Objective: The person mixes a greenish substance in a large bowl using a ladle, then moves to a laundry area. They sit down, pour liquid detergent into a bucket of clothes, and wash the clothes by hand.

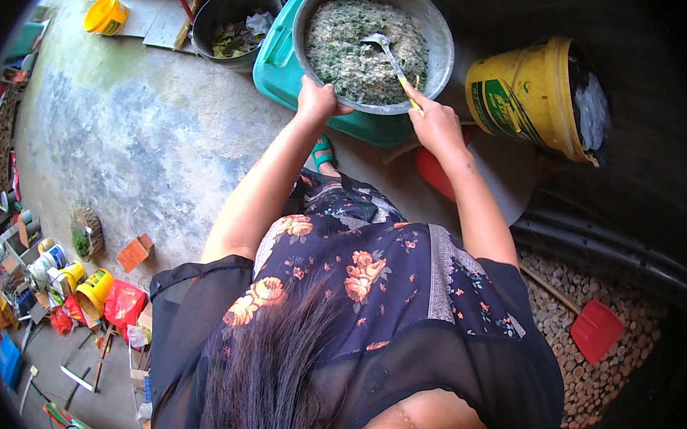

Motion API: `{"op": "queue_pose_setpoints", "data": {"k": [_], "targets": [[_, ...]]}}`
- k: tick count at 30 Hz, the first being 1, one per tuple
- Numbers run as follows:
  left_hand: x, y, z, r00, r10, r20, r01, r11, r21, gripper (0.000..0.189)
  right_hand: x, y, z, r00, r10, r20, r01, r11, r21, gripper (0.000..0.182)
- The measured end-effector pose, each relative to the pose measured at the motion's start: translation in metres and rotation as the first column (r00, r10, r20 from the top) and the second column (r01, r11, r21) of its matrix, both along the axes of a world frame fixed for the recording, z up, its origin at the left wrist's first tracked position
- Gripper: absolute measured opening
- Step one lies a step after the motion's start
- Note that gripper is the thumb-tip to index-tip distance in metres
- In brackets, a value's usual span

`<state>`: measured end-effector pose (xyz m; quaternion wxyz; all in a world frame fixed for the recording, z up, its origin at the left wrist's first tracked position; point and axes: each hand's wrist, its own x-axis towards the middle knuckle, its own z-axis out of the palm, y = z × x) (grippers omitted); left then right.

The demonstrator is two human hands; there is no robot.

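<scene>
A round grey metal basin sits over a teal plastic lid or tub at the top centre, filled with a crumbly mix of chopped green leaves and pale meal. My left hand grips the basin's near rim, thumb on top and fingers underneath. In my right hand is the yellow end of a metal spoon, whose coated bowl rests on the mix near the middle. The underside of the basin is hidden.
A black bucket with leaf scraps stands left of the basin, beside a broom and a small yellow bucket. At right is a large yellow bucket lined with plastic. A red shovel lies by stacked round logs; clutter covers the lower left floor.
</scene>
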<state>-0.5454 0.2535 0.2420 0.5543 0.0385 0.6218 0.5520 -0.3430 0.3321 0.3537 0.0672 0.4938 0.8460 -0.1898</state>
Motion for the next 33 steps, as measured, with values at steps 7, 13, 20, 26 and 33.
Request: {"op": "queue_pose_setpoints", "data": {"k": [7,13,20,26,33], "targets": [[0.000,-0.005,0.003,0.999,0.050,-0.001,-0.050,0.999,0.011,0.046,-0.003,0.020,0.040,0.960,0.268,0.084,-0.281,0.926,0.254,0.048],[0.003,0.000,-0.019,0.995,0.074,-0.068,-0.073,0.997,0.013,0.044,-0.071,0.040,-0.004,0.892,0.383,0.239,-0.446,0.832,0.330,0.050],[0.003,-0.001,0.006,0.992,0.122,0.000,-0.122,0.992,-0.018,0.045,-0.014,0.039,0.025,0.921,0.286,0.264,-0.353,0.901,0.254,0.049],[-0.001,0.000,-0.001,0.992,0.129,0.001,-0.129,0.991,-0.019,0.044,0.034,0.032,0.054,0.994,0.109,-0.007,-0.108,0.987,0.121,0.049],[-0.001,0.002,-0.008,0.998,-0.011,-0.061,0.008,0.999,-0.046,0.046,-0.012,0.072,-0.005,0.744,-0.613,-0.266,0.327,0.681,-0.655,0.051]]}}
